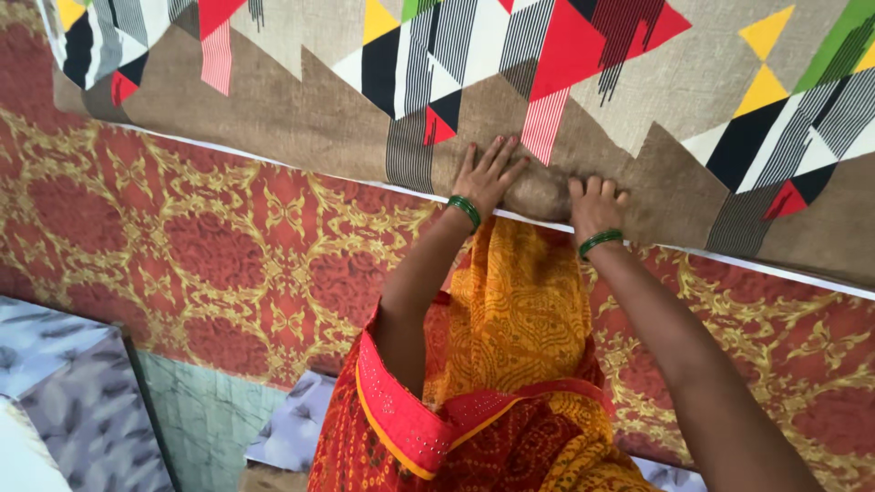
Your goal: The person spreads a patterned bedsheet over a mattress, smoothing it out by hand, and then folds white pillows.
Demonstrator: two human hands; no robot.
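Left hand point(488, 175) and right hand point(594, 205) press patterned cloth point(638, 100) near its white edge.

A big red cloth with gold swirls point(228, 237) fills the middle. At seven o'clock lie grey feathery sheets point(73, 401). Beside them sits a pale green marbled sheet point(205, 415). Soft daylight everywhere.

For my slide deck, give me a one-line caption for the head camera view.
Left hand and right hand press on beige geometric-print fabric lying over red-and-gold patterned cloth.
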